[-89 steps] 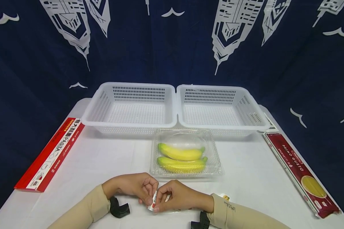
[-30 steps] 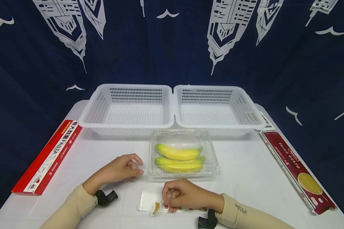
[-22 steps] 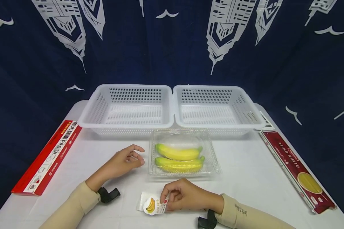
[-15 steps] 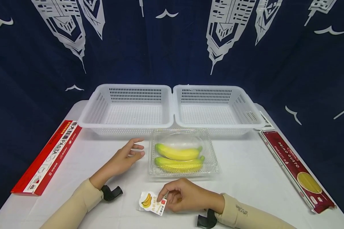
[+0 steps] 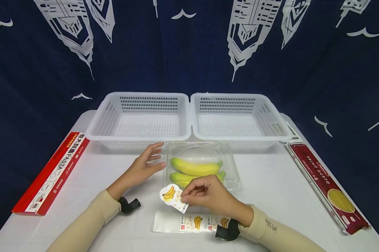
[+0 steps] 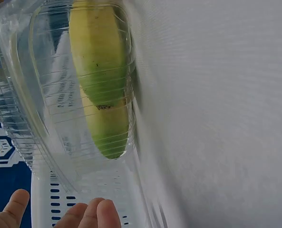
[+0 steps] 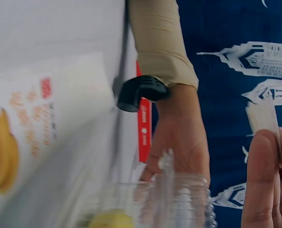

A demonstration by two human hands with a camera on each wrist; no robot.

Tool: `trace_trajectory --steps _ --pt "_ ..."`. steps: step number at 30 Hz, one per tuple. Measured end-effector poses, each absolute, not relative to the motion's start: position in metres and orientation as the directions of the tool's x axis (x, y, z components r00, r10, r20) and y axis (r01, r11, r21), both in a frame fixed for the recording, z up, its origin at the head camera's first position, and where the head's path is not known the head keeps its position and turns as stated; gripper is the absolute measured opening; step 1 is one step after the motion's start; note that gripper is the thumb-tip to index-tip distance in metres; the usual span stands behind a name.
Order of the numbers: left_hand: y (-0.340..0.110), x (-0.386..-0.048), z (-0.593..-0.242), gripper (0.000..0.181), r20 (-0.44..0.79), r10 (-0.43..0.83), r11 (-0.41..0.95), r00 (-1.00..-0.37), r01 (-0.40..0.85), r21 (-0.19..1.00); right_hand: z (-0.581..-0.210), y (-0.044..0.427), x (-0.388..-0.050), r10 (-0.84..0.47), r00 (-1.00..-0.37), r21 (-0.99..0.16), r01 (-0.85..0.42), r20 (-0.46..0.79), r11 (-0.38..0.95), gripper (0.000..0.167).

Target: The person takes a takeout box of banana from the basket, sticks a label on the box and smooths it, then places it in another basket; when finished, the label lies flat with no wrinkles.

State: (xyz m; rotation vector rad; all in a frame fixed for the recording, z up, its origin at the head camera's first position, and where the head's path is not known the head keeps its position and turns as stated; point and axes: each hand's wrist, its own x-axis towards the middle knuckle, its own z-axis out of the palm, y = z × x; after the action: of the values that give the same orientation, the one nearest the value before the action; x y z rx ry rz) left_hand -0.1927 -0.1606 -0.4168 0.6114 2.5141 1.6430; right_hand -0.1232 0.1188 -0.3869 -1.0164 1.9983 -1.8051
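In the head view my right hand (image 5: 216,196) pinches a white sticker (image 5: 172,196) printed with bananas, holding it above the near edge of a clear plastic clamshell box (image 5: 235,175). Two yellow-green bananas (image 5: 195,167) lie inside the closed box. My left hand (image 5: 142,169) is at the box's left side with its fingers spread, holding nothing; whether it touches the plastic I cannot tell. Its fingertips (image 6: 107,213) show below the box in the left wrist view. The right wrist view shows the sticker (image 7: 263,116) edge-on between thumb and finger. A strip of banana stickers (image 5: 167,222) lies nearer the table's front.
Two white perforated baskets, left (image 5: 145,138) and right (image 5: 240,138), stand side by side behind the box. A red pasta box (image 5: 52,171) lies along the table's left edge, a dark red spaghetti pack (image 5: 328,189) along the right. Dark blue patterned cloth (image 5: 189,52) hangs behind.
Both hands were together at the sticker; the left has since let go and moved up to the box's left side. My right hand has raised the sticker from over the strip toward the box.
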Motion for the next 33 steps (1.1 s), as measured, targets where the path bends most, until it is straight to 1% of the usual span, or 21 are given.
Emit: trace_trajectory --steps 3,5,10,12,14,20,22,25,28,33 --pt "-0.157 -0.195 -0.417 0.069 0.145 0.372 0.346 -0.917 0.281 0.895 -0.38 0.12 -0.128 -0.592 -0.77 -0.959 -0.283 0.236 -0.013 0.009" --pt "-0.156 -0.197 -0.416 0.07 0.137 0.375 0.351 -0.917 0.277 0.894 -0.375 0.122 -0.132 -0.572 -0.788 -0.965 -0.263 0.226 -0.019 0.015" --pt "-0.152 -0.199 -0.415 0.073 0.119 0.394 0.344 -0.911 0.267 0.9 -0.366 0.127 -0.142 -0.535 -0.823 -0.979 -0.2 0.188 -0.037 0.037" --pt "-0.151 -0.2 -0.415 0.075 0.11 0.404 0.336 -0.908 0.259 0.906 -0.363 0.129 -0.146 -0.517 -0.841 -0.986 -0.164 0.159 -0.036 0.041" --pt "-0.15 -0.201 -0.415 0.077 0.097 0.416 0.327 -0.904 0.248 0.912 -0.361 0.131 -0.149 -0.493 -0.86 -0.991 -0.135 0.13 -0.025 0.037" --pt "-0.149 -0.201 -0.415 0.082 0.056 0.458 0.271 -0.887 0.2 0.942 -0.353 0.136 -0.159 -0.404 -0.91 -0.996 -0.087 0.088 -0.021 0.008" --pt "-0.149 -0.202 -0.417 0.083 0.048 0.468 0.263 -0.883 0.191 0.946 -0.351 0.138 -0.161 -0.384 -0.919 -0.996 -0.083 0.087 -0.027 0.004" --pt "-0.149 -0.202 -0.417 0.085 0.041 0.474 0.261 -0.88 0.185 0.947 -0.348 0.142 -0.164 -0.375 -0.923 -0.996 -0.094 0.086 0.003 0.007" --pt "-0.148 -0.203 -0.418 0.085 0.04 0.477 0.256 -0.878 0.183 0.949 -0.343 0.148 -0.168 -0.387 -0.92 -0.991 -0.103 0.062 0.087 0.011" --pt "-0.147 -0.205 -0.416 0.087 0.04 0.478 0.253 -0.877 0.181 0.95 -0.331 0.161 -0.181 -0.437 -0.898 -0.971 -0.062 -0.047 0.23 0.012"
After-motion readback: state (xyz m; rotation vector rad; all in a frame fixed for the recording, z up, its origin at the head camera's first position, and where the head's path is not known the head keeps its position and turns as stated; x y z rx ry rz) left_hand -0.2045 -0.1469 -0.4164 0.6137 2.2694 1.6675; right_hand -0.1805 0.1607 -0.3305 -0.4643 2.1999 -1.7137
